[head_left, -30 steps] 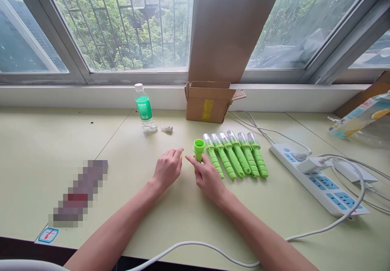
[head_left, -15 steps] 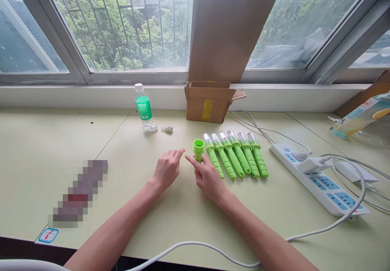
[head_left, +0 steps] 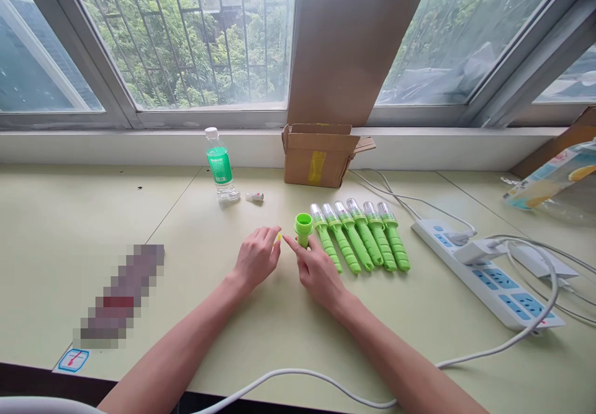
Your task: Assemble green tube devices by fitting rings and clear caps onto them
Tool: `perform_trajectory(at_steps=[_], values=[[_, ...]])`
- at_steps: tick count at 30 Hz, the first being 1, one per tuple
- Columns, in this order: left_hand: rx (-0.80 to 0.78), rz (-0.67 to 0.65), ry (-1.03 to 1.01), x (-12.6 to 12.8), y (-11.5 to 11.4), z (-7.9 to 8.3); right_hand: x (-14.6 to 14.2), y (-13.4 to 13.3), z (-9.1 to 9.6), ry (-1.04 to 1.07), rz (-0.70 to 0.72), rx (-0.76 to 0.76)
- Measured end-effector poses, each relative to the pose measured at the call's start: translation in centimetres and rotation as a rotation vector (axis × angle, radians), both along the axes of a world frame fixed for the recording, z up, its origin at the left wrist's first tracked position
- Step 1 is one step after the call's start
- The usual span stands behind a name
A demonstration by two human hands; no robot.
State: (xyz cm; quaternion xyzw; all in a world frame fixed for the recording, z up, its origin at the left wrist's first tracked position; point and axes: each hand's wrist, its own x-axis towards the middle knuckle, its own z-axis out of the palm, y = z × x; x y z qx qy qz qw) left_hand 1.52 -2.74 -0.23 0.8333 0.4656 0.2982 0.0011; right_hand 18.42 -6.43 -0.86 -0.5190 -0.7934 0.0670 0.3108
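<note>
I am gripping a hollow green plastic handle, its round, flared mouth facing up, in the curled fingers of my right hand, the index finger pointing toward my left hand. A tiny yellow piece is showing between my left thumb and forefinger, though I cannot tell whether they are pinching it. To the right, six ridged green sticks with clear, glossy caps are lying side by side on the smooth, pale tabletop.
</note>
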Motion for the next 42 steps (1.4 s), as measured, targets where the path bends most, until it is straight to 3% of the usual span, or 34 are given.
perform_trajectory(at_steps=[8,17,28,34,42], values=[[-0.392,0.010,-0.646,-0.1,0.7,-0.1,-0.1,0.1,0.0,0.023,-0.080,0.066],[-0.482,0.053,-0.973,-0.5,1.5,-0.3,0.1,-0.1,0.2,-0.034,-0.114,0.001],[-0.505,-0.006,-1.047,-0.3,1.4,-0.2,0.1,-0.2,0.3,-0.076,-0.075,-0.040],[-0.600,-0.088,-1.037,-0.2,1.4,-0.1,0.1,-0.2,0.4,-0.092,-0.061,-0.052],[-0.650,-0.101,-1.108,-0.2,1.3,0.1,0.2,-0.3,0.2,-0.099,-0.076,-0.059]])
